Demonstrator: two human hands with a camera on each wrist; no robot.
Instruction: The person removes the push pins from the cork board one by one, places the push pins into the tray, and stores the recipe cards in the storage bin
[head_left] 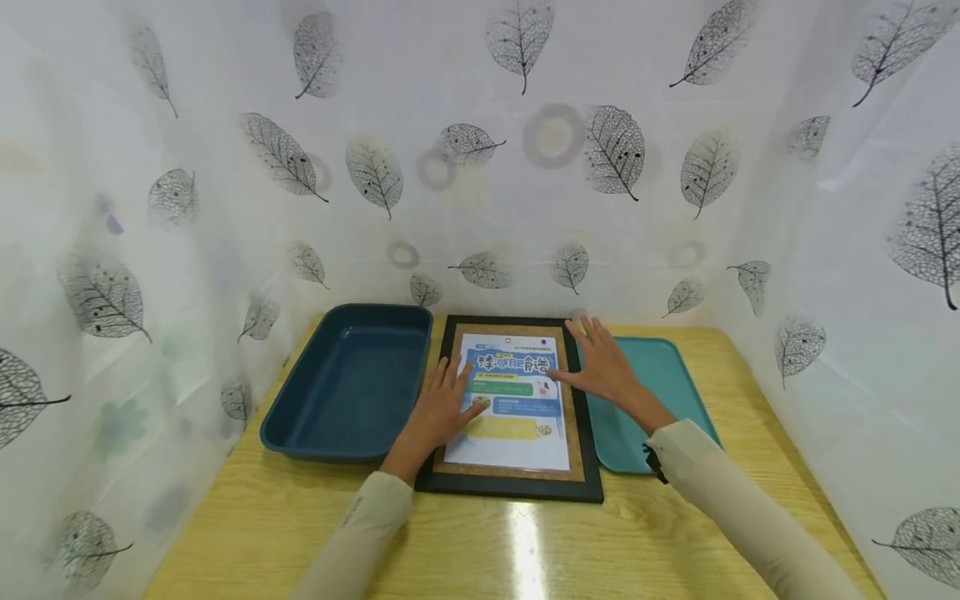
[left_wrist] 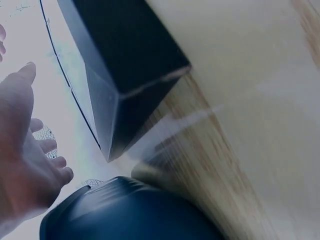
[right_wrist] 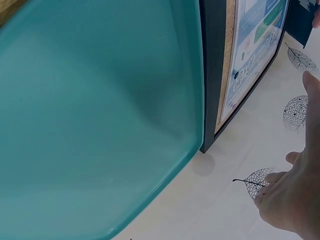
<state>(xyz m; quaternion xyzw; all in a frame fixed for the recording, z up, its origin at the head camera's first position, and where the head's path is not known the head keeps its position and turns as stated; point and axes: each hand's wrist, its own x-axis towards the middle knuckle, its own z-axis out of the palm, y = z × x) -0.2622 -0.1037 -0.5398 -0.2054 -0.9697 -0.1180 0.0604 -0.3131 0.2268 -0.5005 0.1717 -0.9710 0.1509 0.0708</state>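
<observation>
The left hand (head_left: pixel 442 408) and the right hand (head_left: pixel 603 367) have spread fingers and hold nothing, over the nine and two o'clock sides of a black-framed rectangular cork board (head_left: pixel 510 487) bearing a white printed paper sheet (head_left: pixel 517 452). At the board's nine o'clock is a deep dark-blue rectangular tub (head_left: pixel 348 392); at three, a shallow teal rectangular tray (head_left: pixel 652 392).

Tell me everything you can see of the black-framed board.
A rectangular board: black frame, brown cork-like panel and a white sheet with coloured printing. It lies face up on the wood-look table between the blue tub and teal tray. The left hand and right hand are over its sides; contact is unclear.
</observation>
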